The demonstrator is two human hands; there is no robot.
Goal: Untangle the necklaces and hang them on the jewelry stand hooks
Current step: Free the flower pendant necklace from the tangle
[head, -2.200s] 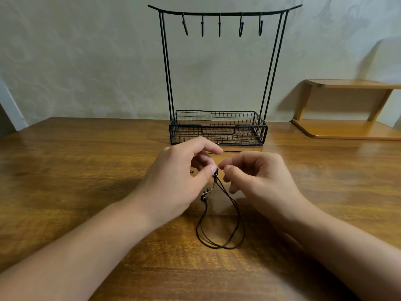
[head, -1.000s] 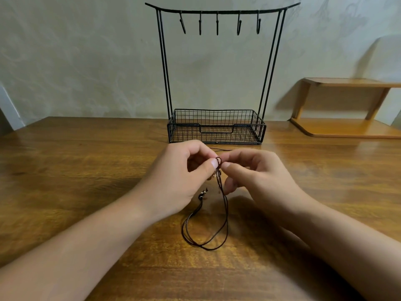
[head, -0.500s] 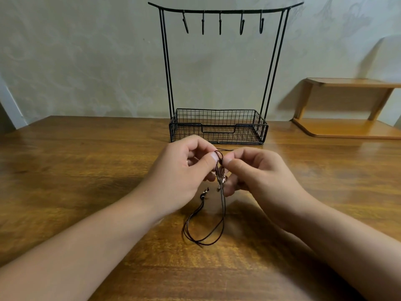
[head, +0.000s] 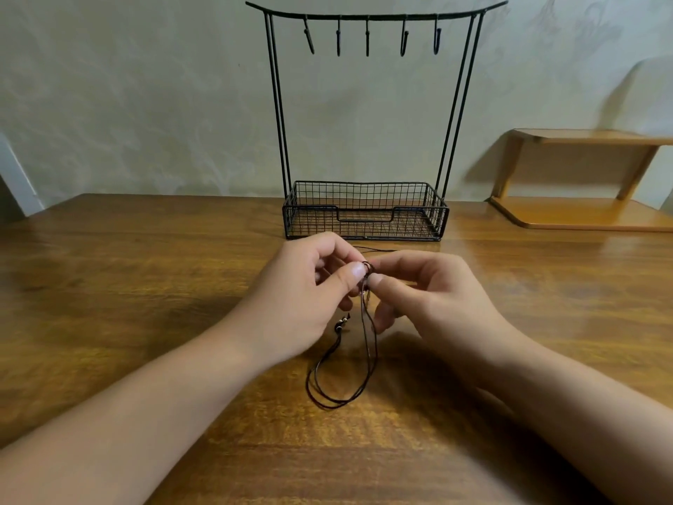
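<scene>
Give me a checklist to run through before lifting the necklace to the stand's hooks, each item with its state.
1. Left hand pinches the black cord necklace: ok.
2. Right hand pinches the same spot: ok.
3. Cords untangled: cannot tell; doubled strands hang together below the fingers.
4. Hooks on the jewelry stand bare: ok, all five.
5. Loop off the table: not ok, its lower end lies on the wood.
6. Second necklace located: cannot tell; only a thin strand shows behind the hands.
</scene>
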